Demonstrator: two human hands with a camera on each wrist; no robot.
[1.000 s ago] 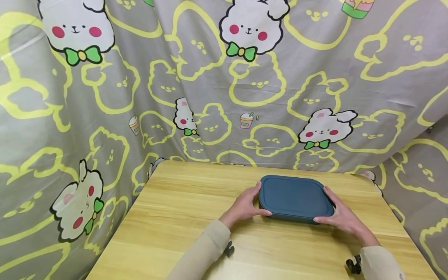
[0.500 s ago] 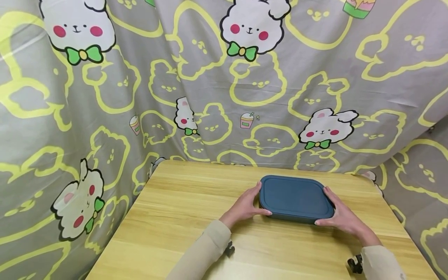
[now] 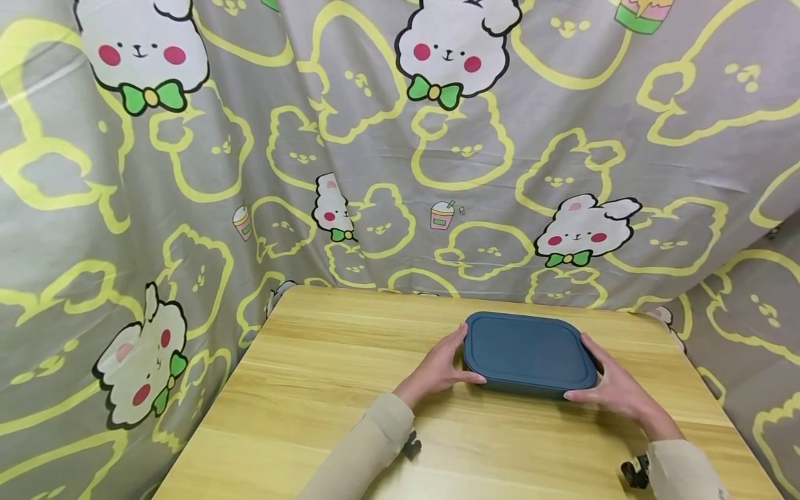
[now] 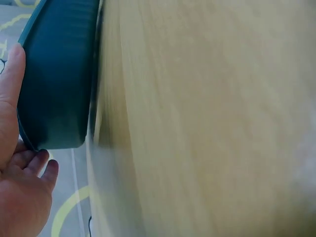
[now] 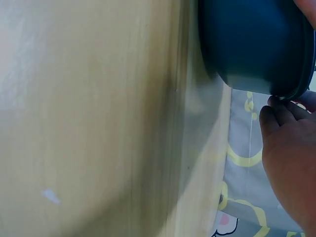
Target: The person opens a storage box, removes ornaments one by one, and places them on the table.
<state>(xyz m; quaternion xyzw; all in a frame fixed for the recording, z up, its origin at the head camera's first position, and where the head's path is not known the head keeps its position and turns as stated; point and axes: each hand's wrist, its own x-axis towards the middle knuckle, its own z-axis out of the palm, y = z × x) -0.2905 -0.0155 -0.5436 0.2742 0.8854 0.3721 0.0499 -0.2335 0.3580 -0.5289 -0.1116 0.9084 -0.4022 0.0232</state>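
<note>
**A:** ok so what's going on here? Nearest the camera I just see two beige sleeves [image 3: 369,451] coming in from 6 o'clock over the wooden table [image 3: 312,389].

**B:** yep. Past the sleeves, the left hand [image 3: 437,368] sits at the 9 o'clock end of a dark blue lidded container [image 3: 528,354] and the right hand [image 3: 615,392] at the 3 o'clock end. On each, the thumb is tucked along the near edge and the fingers run up the short side, so both are clasping the box between them. The left wrist view shows the thumb [image 4: 11,94] flat against the container's wall [image 4: 57,84]; the right wrist view has fingertips [image 5: 281,116] curled right at the lid rim [image 5: 303,64].

**A:** lifted or still down?

**B:** looks like it's sitting flat on the table, right of centre, toward the far edge. Lid is fully on, no corner peeled as far as I can tell. So I'd guess: grip made, nothing opened or moved yet. Everything else is still to do.

**A:** and behind that?

**B:** just the grey bunny-print cloth [image 3: 375,139] hanging at 12 o'clock, wrapping round both sides.
</note>
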